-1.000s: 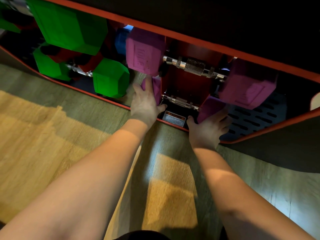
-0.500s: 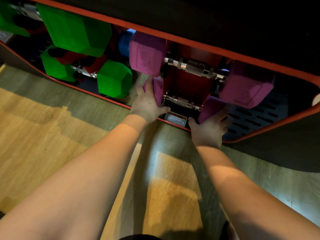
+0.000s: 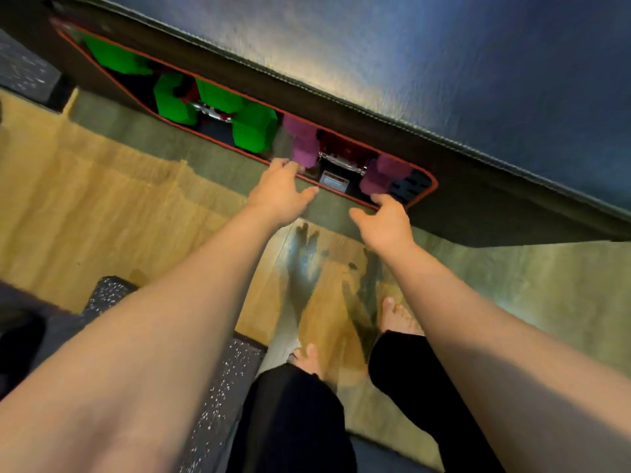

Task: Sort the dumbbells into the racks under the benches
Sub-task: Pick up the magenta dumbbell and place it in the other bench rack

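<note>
Purple dumbbells (image 3: 336, 158) lie in the rack (image 3: 425, 194) under the bench (image 3: 409, 56), handles running left to right along its opening. Both hands are empty, fingers spread: the left hand (image 3: 278, 194) near one head, the right hand (image 3: 387, 225) just below the other.

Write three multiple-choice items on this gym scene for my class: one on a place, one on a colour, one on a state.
1. Where do the purple dumbbells lie?
A. in the rack under the bench
B. on the floor
C. on the bench top

2. What colour are the dumbbells left of the purple ones?
A. blue
B. green
C. yellow

3. What do the left hand and right hand hold?
A. one dumbbell each
B. one dumbbell together
C. nothing

Key: 1 A, they sit inside the red-edged opening. 2 B, bright green heads. 3 C, both hands are open and bare.
</note>
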Motion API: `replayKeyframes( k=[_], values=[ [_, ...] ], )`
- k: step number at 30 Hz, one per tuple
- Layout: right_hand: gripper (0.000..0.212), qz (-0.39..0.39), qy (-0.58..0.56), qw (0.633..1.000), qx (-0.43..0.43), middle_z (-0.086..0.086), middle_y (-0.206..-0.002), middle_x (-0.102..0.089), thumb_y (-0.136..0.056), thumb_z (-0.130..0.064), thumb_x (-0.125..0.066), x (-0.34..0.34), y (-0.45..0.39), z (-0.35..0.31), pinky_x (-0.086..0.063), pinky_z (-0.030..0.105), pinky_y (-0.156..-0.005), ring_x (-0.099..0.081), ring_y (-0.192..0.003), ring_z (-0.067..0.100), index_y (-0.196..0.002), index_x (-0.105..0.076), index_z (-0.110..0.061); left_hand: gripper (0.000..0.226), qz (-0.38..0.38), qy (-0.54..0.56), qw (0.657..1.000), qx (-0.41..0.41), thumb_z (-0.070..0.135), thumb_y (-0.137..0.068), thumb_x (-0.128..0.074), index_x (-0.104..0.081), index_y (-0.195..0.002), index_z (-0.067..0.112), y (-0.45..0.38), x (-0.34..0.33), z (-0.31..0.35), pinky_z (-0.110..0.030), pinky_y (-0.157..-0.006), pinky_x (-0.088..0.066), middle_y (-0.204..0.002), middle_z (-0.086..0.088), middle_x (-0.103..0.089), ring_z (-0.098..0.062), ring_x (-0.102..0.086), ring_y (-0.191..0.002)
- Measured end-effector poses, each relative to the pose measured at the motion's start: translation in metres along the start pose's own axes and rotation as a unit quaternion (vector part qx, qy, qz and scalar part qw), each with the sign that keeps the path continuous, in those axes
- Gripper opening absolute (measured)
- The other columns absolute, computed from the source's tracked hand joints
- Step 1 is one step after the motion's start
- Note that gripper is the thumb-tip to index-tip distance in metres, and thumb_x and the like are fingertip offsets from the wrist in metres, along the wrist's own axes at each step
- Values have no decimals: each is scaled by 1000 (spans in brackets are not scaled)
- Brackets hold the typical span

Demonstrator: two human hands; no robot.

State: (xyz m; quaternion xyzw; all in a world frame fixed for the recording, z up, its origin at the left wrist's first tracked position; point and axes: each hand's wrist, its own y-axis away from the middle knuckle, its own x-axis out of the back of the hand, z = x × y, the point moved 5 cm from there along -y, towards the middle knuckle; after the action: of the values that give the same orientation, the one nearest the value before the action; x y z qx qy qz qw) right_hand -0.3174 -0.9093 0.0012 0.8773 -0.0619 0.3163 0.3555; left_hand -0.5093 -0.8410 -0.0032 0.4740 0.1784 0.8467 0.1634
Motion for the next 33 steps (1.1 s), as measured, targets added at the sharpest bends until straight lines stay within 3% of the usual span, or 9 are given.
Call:
replayKeyframes(
  k=[6,14,21,33],
  values=[
    [54,-61,29,996,50,10,-139,-53,-88,-35,-65,97,163,-92,-36,31,-104,-48,-129,23,-135,-52,-12,48,-41,21,999,-10,39,-89,-63,-54,-129,14,151,124,89,-41,-102,-41,-130,-11,-47,-31,-53,-114],
    [49,-74,-2,993,96,2,-138,-53,-90,-36,-61,176,323,-157,-36,27,-95,-49,-127,17,-135,-51,-18,42,-51,24,998,-13,44,-90,-57,-55,-124,20,315,220,143,-42,-100,-42,-129,-2,-53,-21,-47,-122],
    [49,-72,13,989,132,2,-138,-52,-91,-37,-60,188,360,-167,-38,29,-97,-49,-126,17,-135,-51,-17,42,-16,29,999,-31,45,-89,-58,-55,-124,21,347,246,150,-42,-98,-44,-127,-1,-52,-21,-50,-118],
    [49,-53,-4,995,86,5,-136,-53,-91,-37,-61,201,374,-122,-41,30,-94,-51,-124,20,-135,-50,-17,45,-25,2,999,-36,46,-90,-57,-52,-128,23,360,229,151,-39,-97,-45,-130,0,-50,-21,-50,-118]
  ],
)
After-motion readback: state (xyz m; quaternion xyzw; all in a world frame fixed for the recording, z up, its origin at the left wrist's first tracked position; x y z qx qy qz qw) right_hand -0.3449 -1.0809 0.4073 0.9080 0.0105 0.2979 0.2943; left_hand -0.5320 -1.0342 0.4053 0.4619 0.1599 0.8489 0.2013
